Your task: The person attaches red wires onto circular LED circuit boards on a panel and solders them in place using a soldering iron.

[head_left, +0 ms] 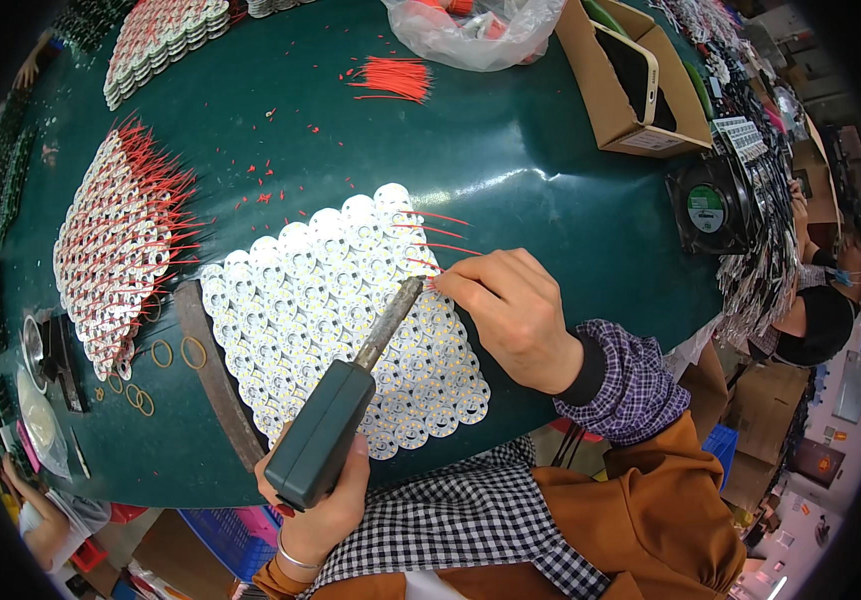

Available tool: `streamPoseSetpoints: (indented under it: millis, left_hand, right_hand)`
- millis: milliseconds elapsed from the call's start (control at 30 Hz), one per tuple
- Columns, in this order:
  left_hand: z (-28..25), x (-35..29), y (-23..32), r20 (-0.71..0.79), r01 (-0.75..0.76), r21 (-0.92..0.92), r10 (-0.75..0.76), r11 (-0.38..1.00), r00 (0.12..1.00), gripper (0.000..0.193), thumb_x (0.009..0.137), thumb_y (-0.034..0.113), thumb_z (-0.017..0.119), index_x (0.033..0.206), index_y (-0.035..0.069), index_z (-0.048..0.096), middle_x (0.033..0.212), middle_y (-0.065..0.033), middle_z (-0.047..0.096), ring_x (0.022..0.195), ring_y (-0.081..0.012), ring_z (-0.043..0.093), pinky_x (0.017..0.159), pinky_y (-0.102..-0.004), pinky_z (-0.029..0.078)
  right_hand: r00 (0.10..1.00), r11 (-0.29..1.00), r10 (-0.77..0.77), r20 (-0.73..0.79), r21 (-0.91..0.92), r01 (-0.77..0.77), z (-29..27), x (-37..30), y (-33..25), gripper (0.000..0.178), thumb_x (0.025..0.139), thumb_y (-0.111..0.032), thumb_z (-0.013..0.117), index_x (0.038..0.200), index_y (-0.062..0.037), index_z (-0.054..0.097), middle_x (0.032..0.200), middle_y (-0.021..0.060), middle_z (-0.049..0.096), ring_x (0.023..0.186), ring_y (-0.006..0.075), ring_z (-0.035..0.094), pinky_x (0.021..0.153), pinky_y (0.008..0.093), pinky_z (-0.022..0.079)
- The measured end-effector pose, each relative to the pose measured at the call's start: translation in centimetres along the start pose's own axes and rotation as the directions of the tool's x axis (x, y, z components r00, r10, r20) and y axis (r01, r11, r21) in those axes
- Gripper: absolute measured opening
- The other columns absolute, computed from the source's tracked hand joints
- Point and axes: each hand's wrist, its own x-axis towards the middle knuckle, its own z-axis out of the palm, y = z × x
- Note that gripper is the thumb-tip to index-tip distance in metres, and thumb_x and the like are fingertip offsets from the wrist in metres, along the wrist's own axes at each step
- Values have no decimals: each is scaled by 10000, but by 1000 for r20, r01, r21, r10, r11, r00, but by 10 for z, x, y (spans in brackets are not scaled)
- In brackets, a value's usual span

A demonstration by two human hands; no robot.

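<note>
A panel of round white LED boards (326, 320) lies on the green table in front of me. My left hand (336, 505) is wrapped round the dark green handle of a soldering gun (323, 432). Its metal tip reaches the panel's right edge. Close beside that tip, my right hand (516, 318) pinches what looks like a thin red wire, mostly hidden by the fingers. Just above, several red wires (448, 232) stick out to the right from the panel's edge. A dark flat bar (213, 365) runs along the panel's left side.
Wired LED panels (111, 245) are stacked at left, near rubber bands (194, 352). A red wire bundle (394, 79) lies beyond the panel. Farther off are a plastic bag (481, 40), a cardboard box (606, 95) holding a phone, and a fan (708, 208). Other people sit at the sides.
</note>
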Motion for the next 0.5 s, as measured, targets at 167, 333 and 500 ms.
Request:
streamPoseSetpoints:
  millis: [167, 333, 500]
  left_hand:
    - [8, 10, 6, -127, -123, -9, 121, 992, 984, 157, 776, 13, 745, 924, -29, 712, 770, -113, 653, 591, -209, 610, 548, -300, 484]
    - [8, 10, 7, -156, -116, -29, 110, 993, 982, 142, 766, 1, 747, 900, -32, 713, 765, -112, 654, 596, -204, 616, 546, -298, 486]
    - [7, 11, 7, -135, -173, 26, 175, 985, 975, 130, 760, -7, 750, 883, -35, 716, 770, -113, 663, 599, -187, 623, 547, -285, 488]
  right_hand:
    - [1000, 1000, -6, -15, 10, 6, 1, -1, 0, 224, 731, 18, 703, 948, -36, 687, 881, 57, 680, 741, 215, 639, 661, 333, 491]
    - [999, 1000, -21, -28, 23, 21, 1, -1, -1, 242, 720, 29, 710, 953, -30, 680, 888, 69, 683, 748, 224, 643, 668, 334, 501]
    - [999, 999, -36, -3, 19, 36, -1, -2, 0, 215, 763, -35, 668, 975, -2, 659, 937, 84, 646, 806, 231, 647, 738, 343, 512]
